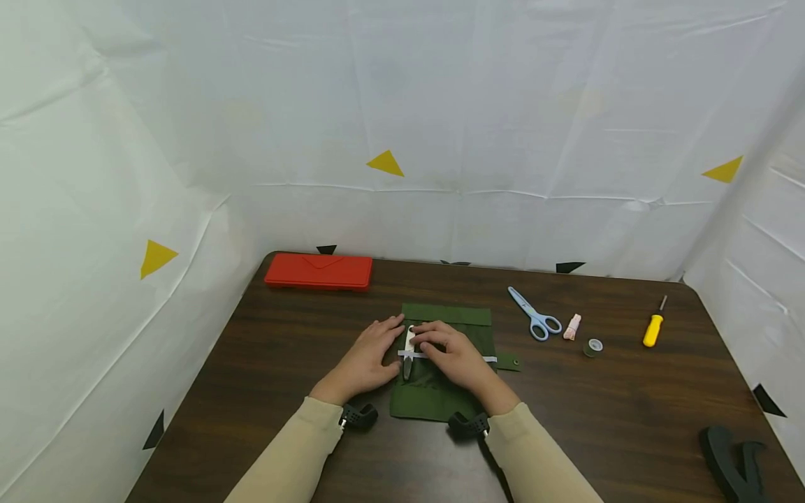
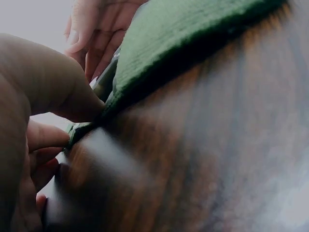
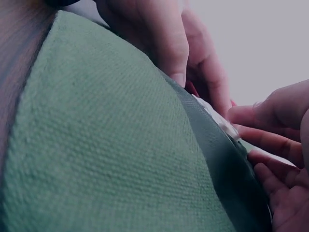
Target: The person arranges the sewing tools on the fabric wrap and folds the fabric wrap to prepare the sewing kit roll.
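Note:
A green fabric tool roll [image 1: 443,403] lies unfolded on the table, with a pale elastic strap [image 1: 489,359] across it. Under the strap, near the left edge, sits a slim tool [image 1: 407,370] with a whitish upper part, a hole at its top and a dark lower end. My left hand [image 1: 367,355] rests at the roll's left edge, fingers extended, thumb close to the tool's dark end. Lying over the roll, my right hand [image 1: 458,358] has loosely bent fingers, their tips right at the tool's pale part. In the right wrist view, fabric [image 3: 106,130] hides much of the tool.
A red case [image 1: 318,272] lies at the back left. Right of the roll are blue scissors [image 1: 533,314], a small pinkish tube [image 1: 572,327], a tape roll [image 1: 592,347] and a yellow screwdriver [image 1: 653,330]. A black angular object [image 1: 732,464] lies at the front right. White sheeting surrounds the table.

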